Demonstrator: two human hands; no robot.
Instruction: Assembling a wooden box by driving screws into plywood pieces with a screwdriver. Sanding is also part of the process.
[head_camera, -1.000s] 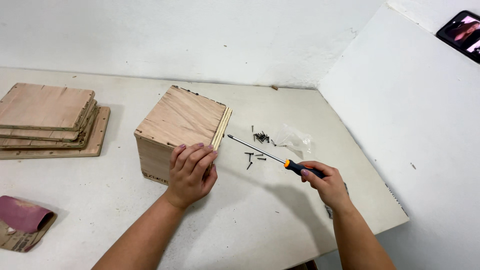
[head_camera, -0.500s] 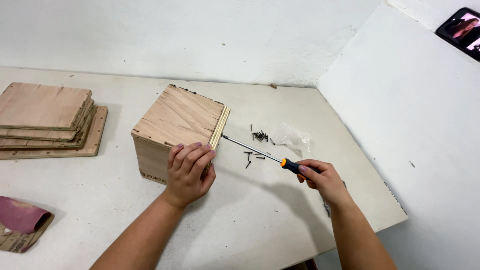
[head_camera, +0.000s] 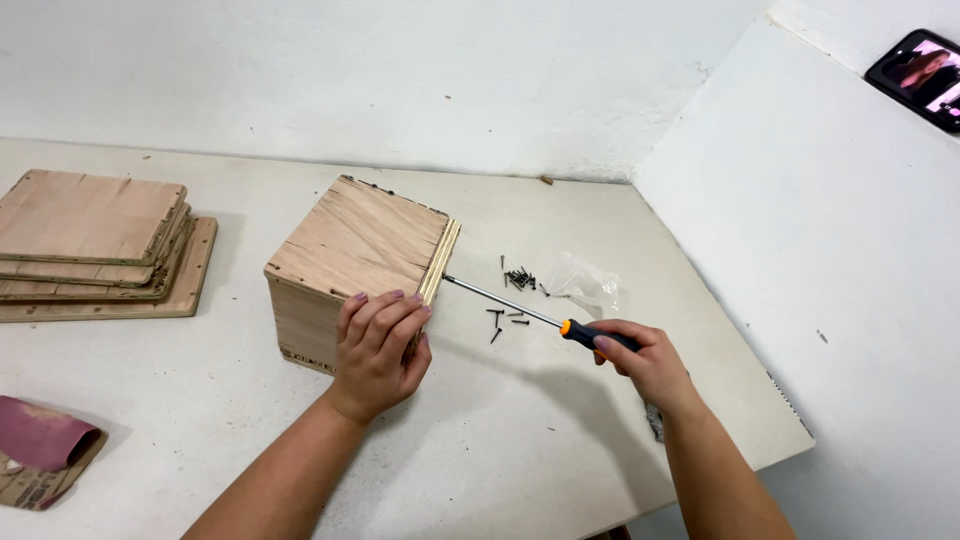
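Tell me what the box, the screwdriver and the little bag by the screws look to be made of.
Box: unfinished plywood, judging by the bare grain on top and the layered plies along its right edge. Screwdriver: a shiny shaft, likely steel, with an orange and black handle that looks like plastic or rubber, held in the right hand. Bag: thin clear plastic film, crinkled and see-through.

Clear plastic bag: small, crumpled, see-through, lying flat on white bench, right of centre, just beside scatter of dark screws; contents, if any, not discernible.

Phone screen: dark-framed rectangle with rounded corners, lit, set at a slant against white wall at upper right corner of view (partly cut off by frame edge); showing reddish and pale tones, detail too small to tell.
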